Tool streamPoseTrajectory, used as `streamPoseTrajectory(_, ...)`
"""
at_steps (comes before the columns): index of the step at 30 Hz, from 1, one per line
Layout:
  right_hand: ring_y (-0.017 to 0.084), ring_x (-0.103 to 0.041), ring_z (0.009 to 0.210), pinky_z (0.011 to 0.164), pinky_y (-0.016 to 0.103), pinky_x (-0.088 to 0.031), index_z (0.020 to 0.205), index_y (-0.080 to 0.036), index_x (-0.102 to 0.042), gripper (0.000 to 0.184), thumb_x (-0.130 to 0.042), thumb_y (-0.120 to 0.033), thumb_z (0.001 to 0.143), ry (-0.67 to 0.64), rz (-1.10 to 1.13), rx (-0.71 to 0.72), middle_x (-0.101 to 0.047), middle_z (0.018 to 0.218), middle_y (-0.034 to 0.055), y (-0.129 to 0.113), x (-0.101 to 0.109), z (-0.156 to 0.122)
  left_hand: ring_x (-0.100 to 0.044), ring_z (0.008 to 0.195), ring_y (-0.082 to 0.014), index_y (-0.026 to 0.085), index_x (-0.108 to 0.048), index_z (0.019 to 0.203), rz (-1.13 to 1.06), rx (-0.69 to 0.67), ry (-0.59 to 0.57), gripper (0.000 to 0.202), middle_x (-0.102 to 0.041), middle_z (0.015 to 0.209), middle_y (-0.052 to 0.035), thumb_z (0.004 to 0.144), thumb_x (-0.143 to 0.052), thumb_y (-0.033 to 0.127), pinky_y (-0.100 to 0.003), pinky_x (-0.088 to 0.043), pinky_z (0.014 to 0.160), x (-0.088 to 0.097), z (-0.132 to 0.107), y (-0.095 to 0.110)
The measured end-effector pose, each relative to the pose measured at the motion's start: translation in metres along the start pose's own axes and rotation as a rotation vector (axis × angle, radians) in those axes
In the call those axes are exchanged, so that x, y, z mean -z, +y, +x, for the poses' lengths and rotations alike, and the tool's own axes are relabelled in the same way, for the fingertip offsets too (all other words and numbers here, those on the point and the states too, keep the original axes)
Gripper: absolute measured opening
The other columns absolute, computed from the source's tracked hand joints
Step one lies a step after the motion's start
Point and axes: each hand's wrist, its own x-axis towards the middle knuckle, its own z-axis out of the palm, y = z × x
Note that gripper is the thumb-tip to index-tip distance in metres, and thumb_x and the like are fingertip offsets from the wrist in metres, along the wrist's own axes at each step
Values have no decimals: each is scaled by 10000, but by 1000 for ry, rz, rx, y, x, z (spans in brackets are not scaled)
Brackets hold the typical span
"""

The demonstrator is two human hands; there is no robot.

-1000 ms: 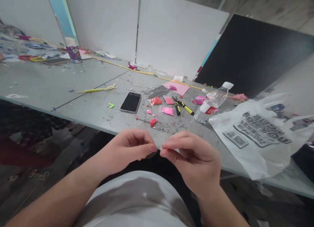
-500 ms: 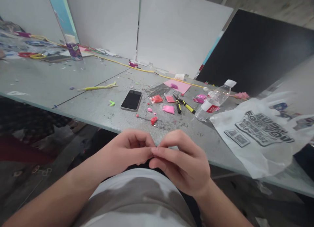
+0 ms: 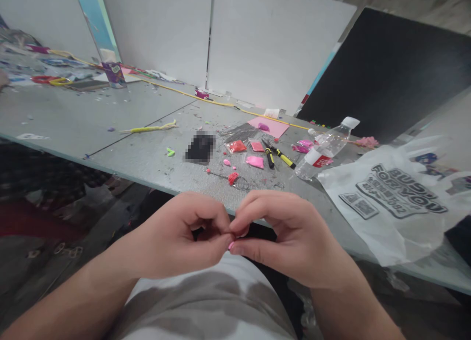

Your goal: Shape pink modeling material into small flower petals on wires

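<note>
My left hand (image 3: 187,234) and my right hand (image 3: 285,234) meet fingertip to fingertip just off the table's near edge. Between their thumbs shows a small piece of pink clay (image 3: 230,245), mostly covered by the fingers. Both hands are closed in a pinch on it. Beyond them on the table lies a wire loop with a red textured lump (image 3: 233,178) on it and a small red ball (image 3: 208,171) at its end. Small pink clay bits (image 3: 227,162) lie past that, by packets of pink clay (image 3: 254,161) and red clay (image 3: 236,146).
Yellow-and-black pliers (image 3: 278,156) lie beside a leaning plastic bottle (image 3: 326,148). A white plastic bag (image 3: 390,202) covers the right side of the table (image 3: 154,158). A blurred-out phone (image 3: 199,147) and a yellow-green twisted stick (image 3: 149,129) are further left. A purple carton (image 3: 114,74) stands at the back.
My right hand has turned, its thumb coming up against the left thumb, and the pink clay now shows between them. The things on the table stay where they were.
</note>
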Motion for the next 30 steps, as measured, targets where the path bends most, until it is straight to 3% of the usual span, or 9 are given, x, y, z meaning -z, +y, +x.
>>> streamPoseTrajectory(4,155,-766,741,687,258,-653,884,-200,-792,230,-977,-220,749,32,275,-241,-785,817,10,3,-5,-2,-433,534,-64,166,-651,698,203,-172,41,198,-569,584,44,878,-708,105,-199,-355,514,-1,-4,6)
streamPoseTrajectory(7,166,-784,732,689,267,-670,859,-201,-779,323,-1029,-266,666,50,506,-425,-795,800,3,12,-12,-5,-450,525,-64,170,-654,708,255,-209,75,182,-573,582,44,867,-701,95,-196,-364,509,-1,-5,8)
streamPoseTrajectory(10,142,-776,701,680,248,-663,882,-194,-778,354,-1039,-248,649,75,690,-480,-800,788,1,24,-19,-8,-441,511,-57,173,-655,705,289,-203,128,177,-563,571,52,853,-690,83,-187,-357,499,-1,-3,8)
streamPoseTrajectory(15,89,-723,612,610,185,-606,888,-193,-787,278,-997,-175,706,118,879,-419,-783,723,-16,44,-28,-12,-529,538,-64,172,-695,730,230,-190,136,188,-664,618,29,910,-679,119,-183,-404,524,-2,3,7)
streamPoseTrajectory(21,83,-693,551,586,199,-599,872,-193,-761,312,-1008,-203,681,128,888,-288,-748,716,-39,59,-33,-13,-633,594,-88,179,-724,788,124,-182,105,165,-766,715,0,925,-667,107,-191,-451,547,-4,4,7)
streamPoseTrajectory(25,103,-714,579,575,220,-622,941,-211,-752,256,-951,-267,789,156,737,-159,-750,757,-27,59,-32,-14,-655,618,-116,181,-728,795,77,-140,117,157,-763,721,-16,937,-675,141,-218,-482,571,-5,4,7)
streamPoseTrajectory(28,130,-772,719,610,233,-656,1119,-249,-785,153,-778,-230,968,230,526,-45,-787,864,10,52,-27,-16,-682,663,-133,178,-716,810,-32,-73,154,178,-768,753,-27,976,-656,203,-222,-505,589,-2,6,4)
streamPoseTrajectory(30,142,-782,788,663,266,-686,1181,-262,-800,215,-676,-183,1025,255,365,41,-799,926,32,47,-23,-18,-668,669,-129,170,-720,823,-70,-23,194,195,-765,762,-31,991,-663,249,-215,-495,586,0,7,0)
